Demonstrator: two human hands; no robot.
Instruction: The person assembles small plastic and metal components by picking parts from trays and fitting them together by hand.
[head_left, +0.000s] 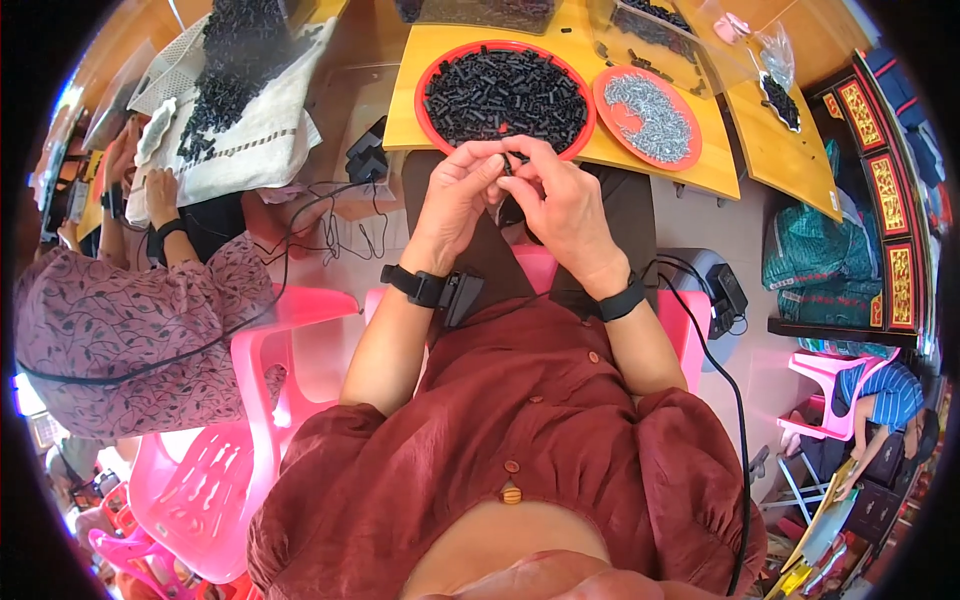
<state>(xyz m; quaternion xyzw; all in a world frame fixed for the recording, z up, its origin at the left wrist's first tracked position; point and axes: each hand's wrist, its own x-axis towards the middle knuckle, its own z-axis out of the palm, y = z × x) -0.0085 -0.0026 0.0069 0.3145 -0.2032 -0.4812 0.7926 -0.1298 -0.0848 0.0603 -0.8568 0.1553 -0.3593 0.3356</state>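
A small black piece [507, 168] is pinched between the fingertips of the left hand [458, 195] and right hand [565, 210], equally near, its long way hard to tell.

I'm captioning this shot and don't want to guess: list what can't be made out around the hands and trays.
- Head view: the small black piece: its full shape, and which hand grips it, are hidden by the fingers.
- Head view: part of the red tray's near rim, behind the fingers.
- Head view: individual silver pieces: too small to tell their shape.
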